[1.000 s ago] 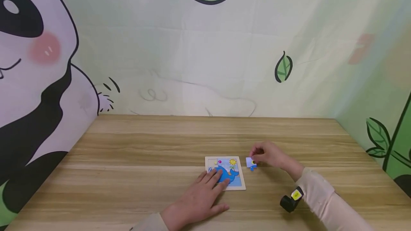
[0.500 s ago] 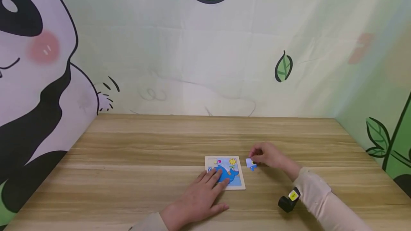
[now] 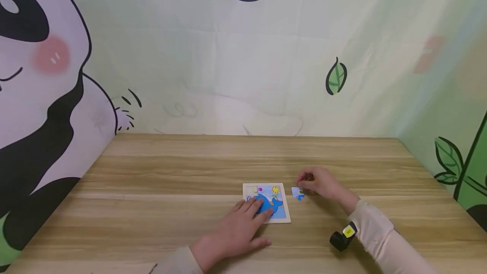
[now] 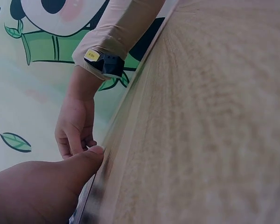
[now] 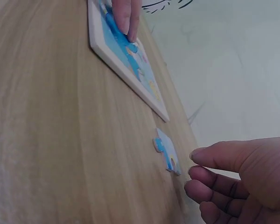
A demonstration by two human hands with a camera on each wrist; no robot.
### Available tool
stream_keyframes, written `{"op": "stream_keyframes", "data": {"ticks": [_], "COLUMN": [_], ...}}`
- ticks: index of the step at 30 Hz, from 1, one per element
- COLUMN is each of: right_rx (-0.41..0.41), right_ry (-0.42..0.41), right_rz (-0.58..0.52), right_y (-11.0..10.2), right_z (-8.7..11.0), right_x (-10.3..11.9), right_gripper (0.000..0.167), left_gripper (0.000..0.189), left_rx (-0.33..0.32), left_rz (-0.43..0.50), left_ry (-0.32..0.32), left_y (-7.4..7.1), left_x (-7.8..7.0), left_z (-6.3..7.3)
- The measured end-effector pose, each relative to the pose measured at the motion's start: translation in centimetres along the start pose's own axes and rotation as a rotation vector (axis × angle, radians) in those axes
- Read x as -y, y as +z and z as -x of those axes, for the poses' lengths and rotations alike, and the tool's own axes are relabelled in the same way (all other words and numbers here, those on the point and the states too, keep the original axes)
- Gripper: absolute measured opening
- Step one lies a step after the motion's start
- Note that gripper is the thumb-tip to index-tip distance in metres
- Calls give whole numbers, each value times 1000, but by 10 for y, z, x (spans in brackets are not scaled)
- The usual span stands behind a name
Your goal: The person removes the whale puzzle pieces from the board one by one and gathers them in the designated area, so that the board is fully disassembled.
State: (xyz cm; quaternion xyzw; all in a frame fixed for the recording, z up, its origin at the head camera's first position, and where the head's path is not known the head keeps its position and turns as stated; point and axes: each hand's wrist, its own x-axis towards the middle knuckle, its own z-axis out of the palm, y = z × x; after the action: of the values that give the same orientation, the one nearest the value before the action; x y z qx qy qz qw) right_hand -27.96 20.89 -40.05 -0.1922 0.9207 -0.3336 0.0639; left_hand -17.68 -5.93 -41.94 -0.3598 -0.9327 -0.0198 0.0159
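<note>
A square whale puzzle [image 3: 279, 212] in a pale wooden frame lies on the table, showing a blue whale and a yellow sun. Its upper left corner shows a bare pale patch. My left hand [image 3: 237, 227] rests on the puzzle's lower left with fingers extended, covering part of the whale. Just right of the frame, a loose puzzle piece [image 3: 296, 193], pale blue with a blue tab, lies on the table. My right hand [image 3: 321, 182] is beside this piece. In the right wrist view its loosely bent fingers [image 5: 214, 179] and thumb stand apart from the piece, holding nothing.
The wood-grain table [image 3: 152, 206] extends around the puzzle to a printed backdrop [image 3: 182, 54] with leaves and a panda. A black wrist camera [image 3: 341, 240] with a yellow label is strapped at the right sleeve.
My right fingertips have drawn back slightly from the loose piece, and more of its right side shows. The left hand stays on the puzzle. The head view has tilted slightly.
</note>
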Motion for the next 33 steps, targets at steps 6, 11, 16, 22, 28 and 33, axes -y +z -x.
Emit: {"op": "stream_keyframes", "data": {"ticks": [6, 11, 16, 22, 28, 33], "right_rx": [-30, -63, -72, -84, -80, -65], "right_ry": [-17, -56, -72, -129, -136, -146], "right_rz": [2, 8, -11, -11, -6, 1], "right_y": [-6, -9, -11, -5, 1, 7], "right_z": [4, 5, 5, 4, 3, -2], "right_x": [1, 3, 8, 11, 16, 22], "right_gripper": [9, 10, 12, 10, 12, 13], "left_gripper": [67, 67, 66, 66, 66, 65], "left_rx": [-19, -38, -42, -28, -37, -43], "left_rz": [-12, -39, -52, -49, -35, -13], "left_ry": [2, 12, 16, 15, 24, 29], "left_y": [-1, 0, 1, 5, 9, 9], "left_x": [-1, -2, -4, -7, -7, -6], "left_z": [-6, -10, -12, -13, -13, -12]}}
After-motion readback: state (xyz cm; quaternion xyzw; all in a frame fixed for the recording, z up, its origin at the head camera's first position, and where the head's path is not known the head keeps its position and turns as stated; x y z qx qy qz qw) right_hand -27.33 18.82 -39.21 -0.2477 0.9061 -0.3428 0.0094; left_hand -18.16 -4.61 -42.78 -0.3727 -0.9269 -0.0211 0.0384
